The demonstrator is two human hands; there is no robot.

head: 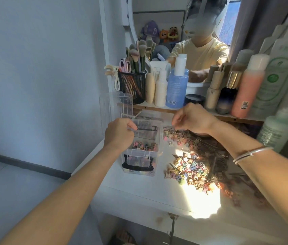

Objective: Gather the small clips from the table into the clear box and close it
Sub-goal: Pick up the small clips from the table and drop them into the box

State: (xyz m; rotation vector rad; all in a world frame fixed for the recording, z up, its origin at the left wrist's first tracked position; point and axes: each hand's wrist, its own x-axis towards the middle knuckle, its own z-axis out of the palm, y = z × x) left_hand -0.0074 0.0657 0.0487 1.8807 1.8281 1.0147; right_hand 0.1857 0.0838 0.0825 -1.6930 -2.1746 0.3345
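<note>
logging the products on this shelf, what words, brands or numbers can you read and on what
No text reads clearly here.
blue bottle: small print and a barcode, too small to read.
pink bottle: square code label, blurred.
pale green bottle: round logo and print, blurred.
white tube: grey mark, not legible.

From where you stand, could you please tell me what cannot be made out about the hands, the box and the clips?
Head view only:
Right hand: fingertips turned away, so any pinched clip is hidden.
Left hand: curled fingers hide whether it grips the clear box rim.
Clip pile: right part covered by the right forearm and shadow; single shapes too small, blurred.
</note>
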